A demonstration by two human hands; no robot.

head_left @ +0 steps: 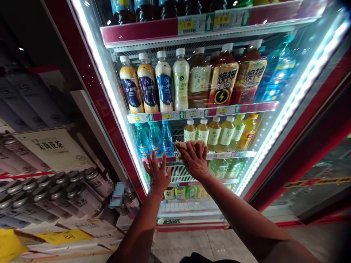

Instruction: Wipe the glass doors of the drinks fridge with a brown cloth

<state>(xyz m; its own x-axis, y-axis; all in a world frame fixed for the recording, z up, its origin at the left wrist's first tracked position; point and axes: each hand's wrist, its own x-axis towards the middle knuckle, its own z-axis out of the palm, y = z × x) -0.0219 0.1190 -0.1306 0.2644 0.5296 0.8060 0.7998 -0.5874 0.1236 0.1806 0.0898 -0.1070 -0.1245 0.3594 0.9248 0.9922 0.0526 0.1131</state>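
My right hand point(195, 160) presses a light brown cloth point(184, 147) flat against the glass door point(175, 133) of a lit drinks fridge, its fingers lying over the cloth. To its left, my left hand point(157, 173) is open with fingers spread; it appears to rest on the same glass. Behind the glass, blue bottles point(166, 138) stand just above the left hand. Small bottles with pale yellow drink point(214, 131) stand behind and to the right of the cloth. The cloth and right hand hide part of that shelf's edge.
Larger bottles point(164, 82) line the shelf above, over a price strip point(189, 114). The door has a red frame point(105, 106). At left, silver-capped bottles point(74, 193) stand on boxes beside a yellow sign point(65, 236). Grey floor tiles point(192, 244) lie below.
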